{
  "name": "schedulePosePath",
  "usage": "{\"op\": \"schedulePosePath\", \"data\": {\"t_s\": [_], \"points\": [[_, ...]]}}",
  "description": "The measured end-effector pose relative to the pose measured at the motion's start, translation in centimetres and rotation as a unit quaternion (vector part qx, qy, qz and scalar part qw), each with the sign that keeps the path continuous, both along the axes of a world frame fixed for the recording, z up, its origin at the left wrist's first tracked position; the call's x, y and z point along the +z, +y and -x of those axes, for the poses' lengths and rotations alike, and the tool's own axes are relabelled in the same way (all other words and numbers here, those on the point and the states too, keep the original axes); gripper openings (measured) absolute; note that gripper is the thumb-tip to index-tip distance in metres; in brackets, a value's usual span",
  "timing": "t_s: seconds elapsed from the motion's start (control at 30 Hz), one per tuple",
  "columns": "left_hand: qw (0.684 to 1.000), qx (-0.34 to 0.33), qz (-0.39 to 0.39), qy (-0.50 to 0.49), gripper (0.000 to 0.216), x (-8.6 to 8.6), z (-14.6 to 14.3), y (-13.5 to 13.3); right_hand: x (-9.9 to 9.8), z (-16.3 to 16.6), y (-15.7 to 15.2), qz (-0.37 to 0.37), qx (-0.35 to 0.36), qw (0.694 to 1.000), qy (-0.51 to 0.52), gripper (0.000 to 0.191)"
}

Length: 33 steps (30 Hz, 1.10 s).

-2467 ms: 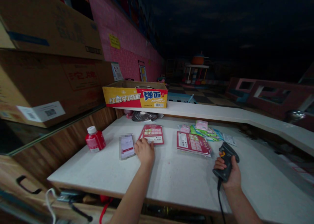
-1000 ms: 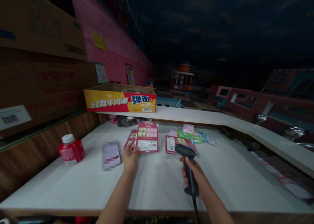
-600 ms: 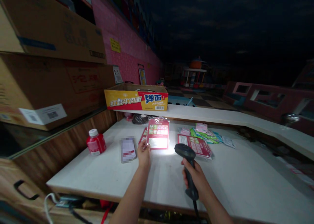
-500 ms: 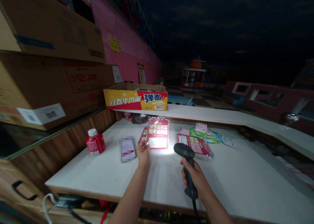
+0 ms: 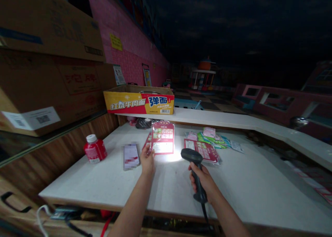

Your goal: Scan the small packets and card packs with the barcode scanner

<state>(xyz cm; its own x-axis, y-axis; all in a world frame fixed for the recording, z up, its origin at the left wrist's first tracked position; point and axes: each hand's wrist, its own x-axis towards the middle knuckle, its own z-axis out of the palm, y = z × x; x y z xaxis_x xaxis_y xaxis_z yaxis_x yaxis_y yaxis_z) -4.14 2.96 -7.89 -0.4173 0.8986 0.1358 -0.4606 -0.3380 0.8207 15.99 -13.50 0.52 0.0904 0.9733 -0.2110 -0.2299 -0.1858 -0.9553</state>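
Observation:
My left hand (image 5: pixel 147 159) pinches the lower left edge of a red and white flat packet (image 5: pixel 163 136) in clear plastic, held up with its printed side toward me. Behind it, another red packet (image 5: pixel 146 140) shows only partly. In my right hand (image 5: pixel 203 181) is a black barcode scanner (image 5: pixel 192 156), gripped by its handle with its cord hanging down. Bright light falls on the packet and the tabletop beside it. Just right of the scanner lies a similar red packet (image 5: pixel 207 152), next to a pile of green and pink packets (image 5: pixel 211 137).
A red bottle with a white cap (image 5: pixel 95 149) and a blurred phone-like object (image 5: pixel 131 156) stand on the white table (image 5: pixel 103 185) at left. A yellow and red noodle carton (image 5: pixel 138 102) sits on the raised ledge (image 5: pixel 220 119). Large cardboard boxes (image 5: pixel 52 81) are stacked far left.
The whole view has shifted slightly, so things appear a little farther left. The bright patch now falls more on the packet's right edge and the table. Both hands keep their holds.

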Motion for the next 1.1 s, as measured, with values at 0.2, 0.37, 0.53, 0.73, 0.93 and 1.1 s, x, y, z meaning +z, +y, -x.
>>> {"op": "schedulePosePath", "data": {"t_s": [0.2,0.37,0.53,0.73,0.93,1.1], "points": [[1.000,0.002,0.016,0.008,0.048,1.1,-0.2,-0.6,-0.1,0.7,0.7,-0.006,0.005,1.000,-0.017,0.055],[1.000,-0.010,0.011,-0.006,0.055,1.1,-0.1,-0.7,-0.2,1.2,1.7,-0.013,0.011,1.000,-0.015,0.055],[0.999,-0.023,-0.023,0.023,0.060,1.2,0.1,-0.8,-0.6,1.9,2.6,-0.007,-0.001,1.000,-0.016,0.056],[0.999,-0.038,-0.013,0.009,0.063,1.7,0.4,-0.9,-0.5,-1.1,2.8,-0.023,-0.019,0.998,0.057,0.057],[0.994,-0.091,0.025,-0.046,0.044,3.2,0.6,-1.0,-1.5,-10.7,1.9,-0.053,-0.112,0.972,0.201,0.047],[0.989,-0.131,0.064,-0.040,0.026,4.3,0.4,-1.3,-4.2,-14.9,0.9,-0.125,-0.142,0.912,0.364,0.041]]}}
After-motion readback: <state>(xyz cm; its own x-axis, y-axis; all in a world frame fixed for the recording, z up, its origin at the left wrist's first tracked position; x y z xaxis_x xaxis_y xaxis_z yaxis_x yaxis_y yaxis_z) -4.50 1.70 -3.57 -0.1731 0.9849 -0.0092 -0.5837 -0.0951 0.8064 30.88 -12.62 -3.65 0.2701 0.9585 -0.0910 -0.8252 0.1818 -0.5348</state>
